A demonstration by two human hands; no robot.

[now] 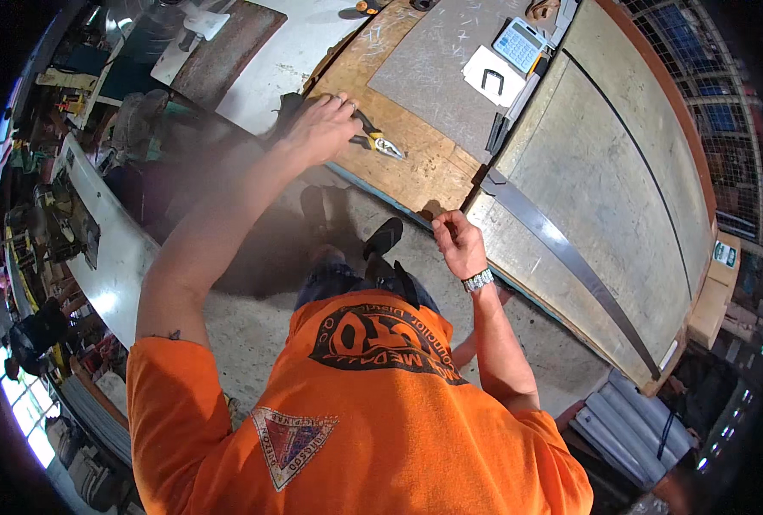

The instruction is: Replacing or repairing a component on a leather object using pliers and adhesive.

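My left hand (325, 129) is closed over the handles of a pair of pliers (373, 137) with yellow and black grips. The steel jaws point right and lie against the wooden board (428, 176) on the bench, while the handle ends are hidden under my fingers. My right hand (460, 245), with a metal-banded watch (477, 281) on its wrist, is at the bench's near edge. Its thumb and fingers are pinched together; whether a small piece sits between them cannot be made out. A long, thin metal strip (561, 245) lies to its right.
Behind the pliers lies a grey scribbled sheet (441, 64), with a calculator (519, 45) and white paper (487, 75) on it. A grey metal sheet (600, 163) covers the bench's right side. Cardboard boxes (714, 287) stand beyond it. Grey corrugated sheets (634, 429) lie at lower right.
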